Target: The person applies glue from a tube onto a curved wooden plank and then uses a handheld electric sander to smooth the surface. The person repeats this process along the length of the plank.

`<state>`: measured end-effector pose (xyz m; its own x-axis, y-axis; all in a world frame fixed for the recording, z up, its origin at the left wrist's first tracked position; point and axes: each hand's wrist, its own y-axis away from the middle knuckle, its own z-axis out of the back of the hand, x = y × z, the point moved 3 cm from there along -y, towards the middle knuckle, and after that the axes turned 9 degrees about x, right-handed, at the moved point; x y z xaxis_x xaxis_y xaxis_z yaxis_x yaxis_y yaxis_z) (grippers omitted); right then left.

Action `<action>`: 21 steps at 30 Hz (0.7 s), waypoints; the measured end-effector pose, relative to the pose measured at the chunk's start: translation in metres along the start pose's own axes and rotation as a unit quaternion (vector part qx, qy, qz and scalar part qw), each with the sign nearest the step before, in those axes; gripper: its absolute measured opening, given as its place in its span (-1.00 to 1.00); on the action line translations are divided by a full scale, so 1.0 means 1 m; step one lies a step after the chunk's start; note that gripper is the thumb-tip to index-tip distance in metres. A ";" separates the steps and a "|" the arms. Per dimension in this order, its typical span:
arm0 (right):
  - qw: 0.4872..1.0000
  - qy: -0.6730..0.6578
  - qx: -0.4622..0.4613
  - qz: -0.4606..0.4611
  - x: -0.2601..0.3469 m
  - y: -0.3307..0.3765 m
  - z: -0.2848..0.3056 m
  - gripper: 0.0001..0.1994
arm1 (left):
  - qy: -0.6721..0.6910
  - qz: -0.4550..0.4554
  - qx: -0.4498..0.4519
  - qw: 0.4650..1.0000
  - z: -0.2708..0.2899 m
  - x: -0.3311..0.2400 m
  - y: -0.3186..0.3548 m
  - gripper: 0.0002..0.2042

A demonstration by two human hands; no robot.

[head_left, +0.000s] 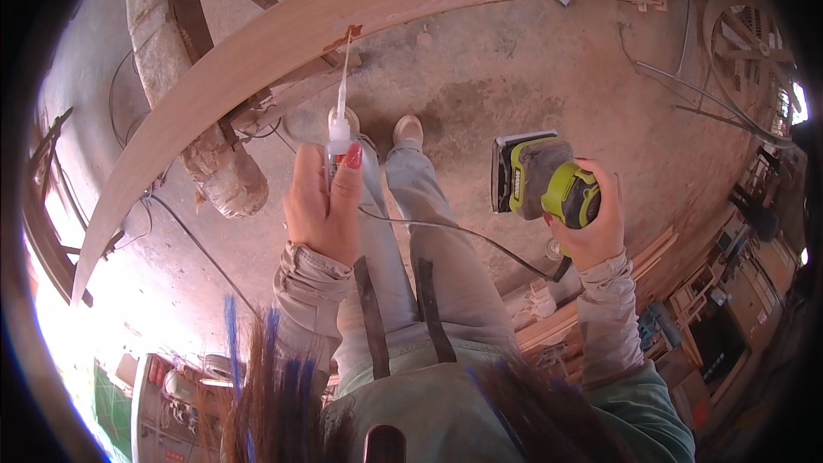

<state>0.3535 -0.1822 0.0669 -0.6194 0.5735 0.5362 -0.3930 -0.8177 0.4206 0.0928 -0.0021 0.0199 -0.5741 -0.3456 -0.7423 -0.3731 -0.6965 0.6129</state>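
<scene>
Bottle in closed left hand, sander in gripping right hand; seemed wise to steady nozzle near curved board.

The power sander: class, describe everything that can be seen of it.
The power sander has a dark grey body with lime-green trim, seemingly plastic, and looks dusty. Its flat base is turned toward the picture's left, so it is tipped on its side. The right hand grips its rounded green-and-black end, holding it above the concrete floor, apart from the curved wooden board. A dark cord seems to leave it below the hand. Whether it is running cannot be told.
</scene>
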 end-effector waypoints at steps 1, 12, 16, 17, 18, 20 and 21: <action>1.000 0.001 -0.001 -0.002 0.000 0.000 0.000 -0.30 | -0.008 -0.003 -0.001 1.000 0.000 0.001 0.000 -0.64; 1.000 0.010 -0.018 0.015 0.015 -0.008 0.006 -0.29 | -0.040 -0.029 0.002 0.999 0.002 0.000 0.000 -0.63; 0.999 0.010 -0.021 0.031 0.018 -0.011 0.010 -0.28 | -0.022 -0.031 0.005 0.999 -0.001 -0.008 0.000 -0.64; 0.999 0.009 -0.021 0.033 0.019 -0.012 0.010 -0.28 | -0.014 -0.032 0.008 0.999 -0.002 -0.007 0.000 -0.64; 0.999 0.008 -0.021 0.035 0.020 -0.012 0.010 -0.28 | -0.005 -0.033 0.011 0.999 -0.003 -0.007 0.000 -0.65; 0.999 0.009 -0.016 0.030 0.020 -0.012 0.011 -0.28 | -0.030 -0.051 0.008 0.998 -0.004 -0.011 -0.001 -0.65; 0.999 0.010 -0.014 0.027 0.020 -0.012 0.011 -0.28 | -0.044 -0.059 0.007 0.997 -0.005 -0.012 -0.002 -0.65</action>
<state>0.3532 -0.1607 0.0808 -0.6526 0.5284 0.5430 -0.3784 -0.8482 0.3706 0.1043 0.0009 0.0263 -0.5862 -0.2049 -0.7838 -0.4523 -0.7199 0.5265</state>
